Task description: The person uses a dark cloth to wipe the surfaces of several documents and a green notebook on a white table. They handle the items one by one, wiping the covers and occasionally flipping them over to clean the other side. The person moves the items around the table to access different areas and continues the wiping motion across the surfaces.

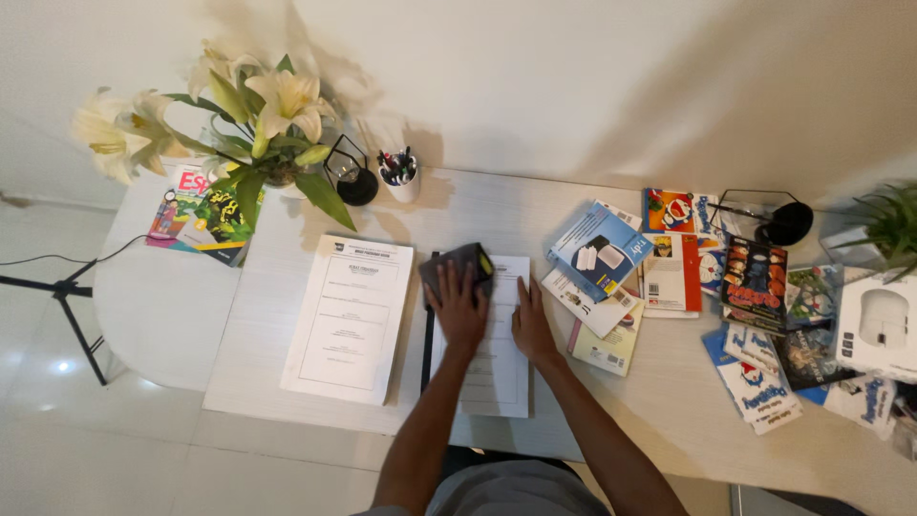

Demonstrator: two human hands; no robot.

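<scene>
My left hand (pixel 459 308) lies on a dark grey folded cloth-like object (pixel 457 265) with a yellow bit at its right edge; the fingers press down on it. It rests at the top of a white printed sheet (pixel 497 377) in front of me. My right hand (pixel 531 323) lies flat on that sheet's right side, fingers together and holding nothing. A thin black strip (pixel 427 334) runs along the sheet's left edge.
A second printed document (pixel 350 315) lies to the left. Behind it stand a vase of white lilies (pixel 258 124), a black wire lantern (pixel 353 177) and a pen cup (pixel 399 178). A blue box (pixel 598 248), booklets, comics (pixel 755 277) and a white box (pixel 879 325) crowd the right.
</scene>
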